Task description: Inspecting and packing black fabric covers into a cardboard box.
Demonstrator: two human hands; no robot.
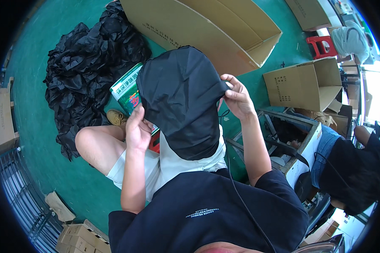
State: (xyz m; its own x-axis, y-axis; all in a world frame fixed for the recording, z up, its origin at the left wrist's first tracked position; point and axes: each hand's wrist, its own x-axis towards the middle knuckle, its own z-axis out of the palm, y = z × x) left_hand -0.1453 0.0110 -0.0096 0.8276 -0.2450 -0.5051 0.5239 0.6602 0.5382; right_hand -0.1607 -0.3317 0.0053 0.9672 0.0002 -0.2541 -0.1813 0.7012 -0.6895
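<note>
Both my hands hold a black fabric bag up over my lap.

My left hand [137, 126] grips the lower left edge of the black fabric bag [181, 99], fingers curled onto the cloth; my right hand [236, 98] pinches its right edge between thumb and fingers. I see a heap of black fabric [86, 67] on the green floor [33, 139] to the left, a long open cardboard box [215, 29] beyond the bag, and a smaller cardboard box [304, 84] to the right. Another person [350, 168] sits at far right.

Head-worn fisheye looks steeply down, close over lap and green floor [38, 168].
</note>
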